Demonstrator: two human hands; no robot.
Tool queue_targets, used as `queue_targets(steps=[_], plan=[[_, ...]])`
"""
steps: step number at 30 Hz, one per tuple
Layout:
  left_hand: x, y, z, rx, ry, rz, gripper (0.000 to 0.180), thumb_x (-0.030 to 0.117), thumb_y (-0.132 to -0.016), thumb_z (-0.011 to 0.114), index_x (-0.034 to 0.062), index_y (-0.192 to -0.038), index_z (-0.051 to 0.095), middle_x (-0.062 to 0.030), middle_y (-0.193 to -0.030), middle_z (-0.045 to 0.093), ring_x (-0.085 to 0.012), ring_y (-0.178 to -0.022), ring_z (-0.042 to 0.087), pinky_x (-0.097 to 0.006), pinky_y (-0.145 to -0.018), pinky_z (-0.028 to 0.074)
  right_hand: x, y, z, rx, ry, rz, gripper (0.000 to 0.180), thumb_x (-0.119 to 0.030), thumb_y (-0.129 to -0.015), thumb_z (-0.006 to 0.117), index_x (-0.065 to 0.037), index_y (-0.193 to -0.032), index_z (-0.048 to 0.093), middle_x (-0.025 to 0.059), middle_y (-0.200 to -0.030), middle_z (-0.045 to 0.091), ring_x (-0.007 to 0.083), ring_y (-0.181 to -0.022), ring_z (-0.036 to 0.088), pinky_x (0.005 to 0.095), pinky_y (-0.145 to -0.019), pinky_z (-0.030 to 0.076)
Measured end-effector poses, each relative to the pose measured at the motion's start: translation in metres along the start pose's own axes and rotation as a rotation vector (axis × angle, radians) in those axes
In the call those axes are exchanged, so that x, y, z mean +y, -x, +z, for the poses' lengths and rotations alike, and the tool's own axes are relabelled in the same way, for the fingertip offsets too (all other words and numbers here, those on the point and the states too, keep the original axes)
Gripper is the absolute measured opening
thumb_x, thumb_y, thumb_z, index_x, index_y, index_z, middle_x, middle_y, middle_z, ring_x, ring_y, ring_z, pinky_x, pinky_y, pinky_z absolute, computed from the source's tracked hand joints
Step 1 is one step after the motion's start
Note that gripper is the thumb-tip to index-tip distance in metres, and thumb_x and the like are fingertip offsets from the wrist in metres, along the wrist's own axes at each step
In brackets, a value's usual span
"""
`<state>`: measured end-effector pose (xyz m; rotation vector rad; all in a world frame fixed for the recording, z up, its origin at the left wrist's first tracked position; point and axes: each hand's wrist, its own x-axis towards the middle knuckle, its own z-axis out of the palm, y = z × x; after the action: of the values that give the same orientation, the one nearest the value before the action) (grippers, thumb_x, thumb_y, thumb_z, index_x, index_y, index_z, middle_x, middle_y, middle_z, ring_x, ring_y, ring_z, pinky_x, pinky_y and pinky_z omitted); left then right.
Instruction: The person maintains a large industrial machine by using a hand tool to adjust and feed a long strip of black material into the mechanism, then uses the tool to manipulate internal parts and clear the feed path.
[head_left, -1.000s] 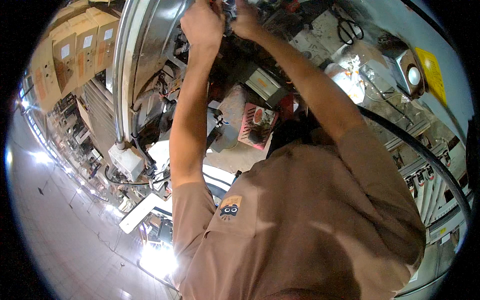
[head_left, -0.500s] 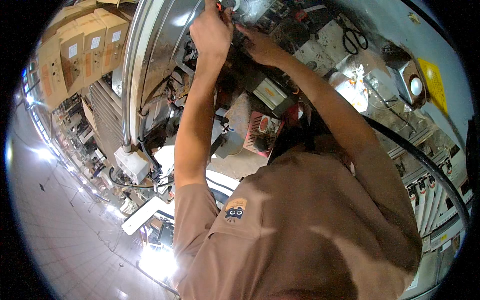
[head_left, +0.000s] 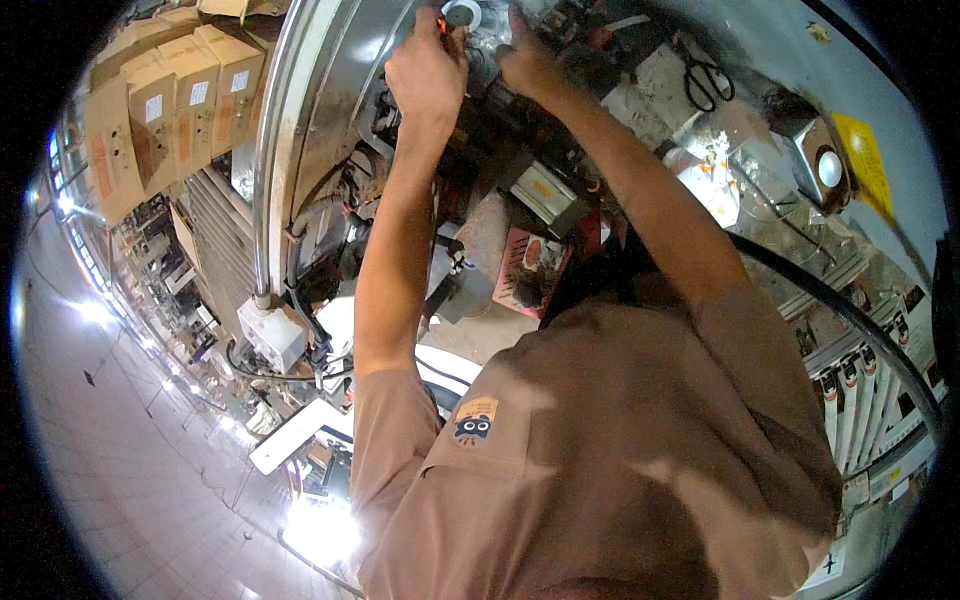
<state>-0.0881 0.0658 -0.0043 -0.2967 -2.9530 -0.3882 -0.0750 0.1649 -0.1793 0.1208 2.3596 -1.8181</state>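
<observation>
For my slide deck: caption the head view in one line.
Left hand and right hand reach up together at a small round metal part on cluttered dark machinery.

stacked cardboard boxes (head_left: 160,110), black scissors (head_left: 706,80), yellow label (head_left: 866,160), white junction box (head_left: 272,333)

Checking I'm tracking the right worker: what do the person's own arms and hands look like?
Both hands, left hand and right hand, are bare, with no gloves. The forearms are uncovered; a short-sleeved brown work shirt ends above the elbows. The shirt has a small orange and dark chest patch.
</observation>
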Motion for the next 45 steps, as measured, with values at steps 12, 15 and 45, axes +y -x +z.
queue_targets(steps=[12, 15, 45], plan=[[-0.007, -0.012, 0.01, 0.043, -0.045, 0.096, 0.03, 0.028, -0.092, 0.075, 0.0056, -0.101, 0.058, -0.0217, -0.081, 0.071, -0.0461, -0.081, 0.07, -0.054, -0.068, 0.055, -0.017, -0.008, 0.005, 0.291, -0.058, -0.271, 0.074, -0.007, -0.094, 0.062, 0.007, -0.158, 0.027, 0.0328, -0.16, 0.034, 0.0446, -0.149, 0.036, 0.0468, -0.121, 0.035], [-0.003, -0.009, 0.012, 0.026, -0.049, 0.114, 0.031, 0.03, -0.092, 0.076, 0.0054, -0.1, 0.059, -0.0218, -0.078, 0.071, -0.0463, -0.078, 0.07, -0.054, -0.066, 0.055, -0.001, 0.006, 0.022, 0.351, 0.047, -0.391, 0.083, -0.007, -0.09, 0.064, 0.01, -0.158, 0.02, 0.0365, -0.15, 0.046, 0.0485, -0.142, 0.045, 0.0488, -0.12, 0.036], [0.0, 0.049, -0.091, -0.276, 0.595, -0.126, 0.026, 0.014, -0.093, 0.08, -0.0017, -0.104, 0.062, -0.0066, -0.075, 0.071, -0.0097, -0.067, 0.068, -0.027, -0.062, 0.056, -0.048, 0.062, -0.111, -0.088, 0.251, -0.756, 0.026, -0.032, -0.099, 0.068, -0.008, -0.104, 0.076, 0.011, -0.108, 0.075, 0.0325, -0.107, 0.068, 0.0458, -0.095, 0.052]])
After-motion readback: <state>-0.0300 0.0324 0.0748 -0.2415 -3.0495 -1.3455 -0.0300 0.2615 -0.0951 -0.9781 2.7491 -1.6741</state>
